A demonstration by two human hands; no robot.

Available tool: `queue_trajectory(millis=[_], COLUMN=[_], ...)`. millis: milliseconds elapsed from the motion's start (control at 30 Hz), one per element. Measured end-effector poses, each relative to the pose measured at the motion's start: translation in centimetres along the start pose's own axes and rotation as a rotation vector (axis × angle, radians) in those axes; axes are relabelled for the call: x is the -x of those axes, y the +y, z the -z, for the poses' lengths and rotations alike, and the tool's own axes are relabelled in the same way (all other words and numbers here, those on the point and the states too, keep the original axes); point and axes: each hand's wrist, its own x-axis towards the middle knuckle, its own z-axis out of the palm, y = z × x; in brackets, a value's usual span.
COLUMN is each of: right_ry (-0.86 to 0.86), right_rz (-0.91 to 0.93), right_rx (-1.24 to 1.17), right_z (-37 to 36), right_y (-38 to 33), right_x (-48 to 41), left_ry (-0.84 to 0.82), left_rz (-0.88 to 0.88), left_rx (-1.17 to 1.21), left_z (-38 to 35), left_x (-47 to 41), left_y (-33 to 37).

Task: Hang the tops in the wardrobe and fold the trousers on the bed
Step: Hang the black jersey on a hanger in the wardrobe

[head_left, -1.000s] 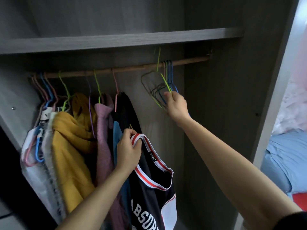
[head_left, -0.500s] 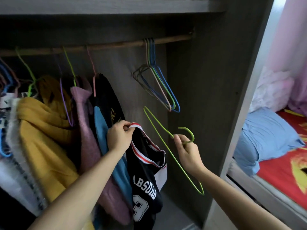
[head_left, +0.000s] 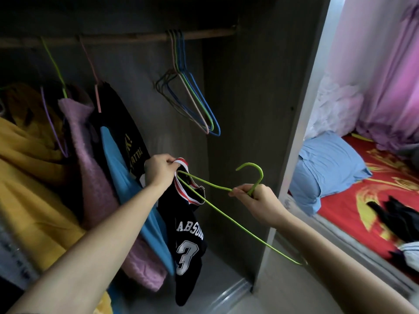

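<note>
My left hand [head_left: 159,169] grips the red-and-white strap of a black sleeveless jersey [head_left: 187,241] printed with white letters and a 3; the jersey hangs down inside the wardrobe. My right hand [head_left: 257,200] holds a green wire hanger [head_left: 217,208] at the base of its hook. One shoulder tip of the hanger sits in the jersey's opening just under my left hand. The wooden rail [head_left: 127,38] runs across the top of the wardrobe.
Several bare hangers [head_left: 192,103] hang on the rail's right part. Yellow, purple, blue and black tops [head_left: 86,150] hang at the left. The wardrobe side panel [head_left: 301,123] stands at the right. Beyond it the bed's red sheet [head_left: 353,200] carries a blue pillow [head_left: 326,168] and dark clothes [head_left: 399,214].
My right hand took the green hanger off the rail, brought it down and moved its tip left into the jersey's opening. My left hand kept hold of the strap.
</note>
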Motion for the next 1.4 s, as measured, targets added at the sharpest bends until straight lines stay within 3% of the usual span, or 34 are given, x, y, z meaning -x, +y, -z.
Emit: queue_trajectory(millis=[200, 267, 400, 567, 700, 800, 933, 1000, 1100, 1200, 1267, 1400], right_ry=[-0.148, -0.036, 0.268, 0.099, 0.244, 0.154, 0.334, 0.274, 0.128, 0.220, 0.237, 0.198], right_rz=[-0.153, -0.192, -0.092, -0.227, -0.143, -0.164, -0.166, -0.225, -0.347, -0.297, -0.221, -0.124], right_rx=[0.084, -0.041, -0.325, -0.122, -0.382, -0.235, -0.382, -0.337, -0.151, -0.201, -0.197, -0.202], right_z=[-2.2, -2.2, -2.6, -4.2, -4.4, -5.3, -5.0, -4.6, -3.8, -3.3, -3.4, -3.4], right_y=[-0.5, -0.8, -1.4, -0.9, -2.0, -2.2, -1.6, -1.6, -1.3, -1.6, -2.2, -3.1], right_x=[-1.9, -2.7, -3.5, -4.1, -5.0, -5.1, -5.3, -5.7, -6.2, -5.8, -5.4, -5.3], left_ry=[-0.235, -0.268, -0.210, -0.151, -0.130, -0.146, -0.207, -0.236, -0.119, -0.086, -0.184, -0.585], left_rz=[-0.151, -0.172, -0.135, -0.120, -0.167, -0.105, -0.213, -0.229, -0.269, -0.228, -0.151, -0.110], left_rx=[0.125, 0.077, 0.066, 0.218, 0.111, 0.238, 0.135, 0.114, -0.049, -0.077, 0.007, 0.322], left_z=[-1.1, -0.8, 0.4, 1.0, 1.0, 0.9, 1.2, 1.2, 1.0, 0.6, 0.0, -0.3], left_x=[1.6, 1.5, 1.6, 1.5, 1.5, 1.2, 1.0, 1.0, 0.7, 0.6, 0.8, 0.9], left_y=[3.3, 3.5, 2.6, 3.3, 3.1, 3.7, 4.1, 4.2, 4.6, 4.2, 4.2, 5.2])
